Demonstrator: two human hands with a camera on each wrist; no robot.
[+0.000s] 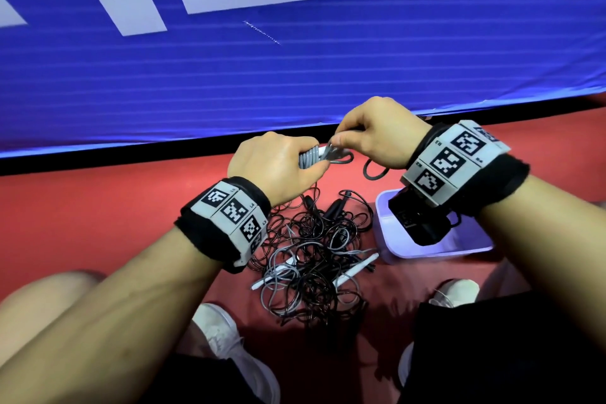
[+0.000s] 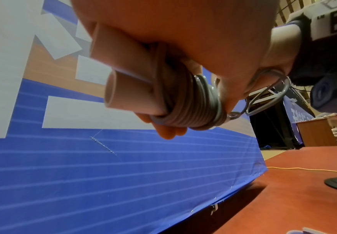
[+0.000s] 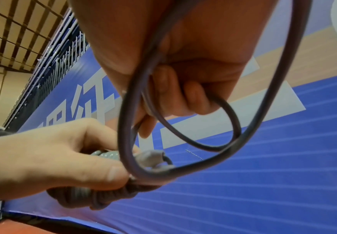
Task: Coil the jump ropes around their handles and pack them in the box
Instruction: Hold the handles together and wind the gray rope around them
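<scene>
My left hand (image 1: 278, 164) grips a pair of white handles (image 2: 123, 71) with grey rope (image 2: 191, 107) coiled tightly round them. My right hand (image 1: 370, 134) pinches the loose end loop of that grey rope (image 1: 337, 157) just to the right of the coil. In the right wrist view the rope (image 3: 213, 147) loops under my curled fingers (image 3: 191, 98), and the left hand (image 3: 53, 158) holds the coil (image 3: 105, 154). Below my hands a tangled pile of black and grey jump ropes (image 1: 314, 256) with white and black handles lies on the red floor. A lilac box (image 1: 393, 249) stands to the pile's right, under my right wrist.
A blue and white banner (image 1: 295, 59) runs along the far side, its dark bottom edge close behind my hands. My knees and white shoes (image 1: 223, 334) frame the pile. A black loop of rope (image 1: 373, 170) lies by the box. A yellow cord (image 2: 303, 169) crosses the floor.
</scene>
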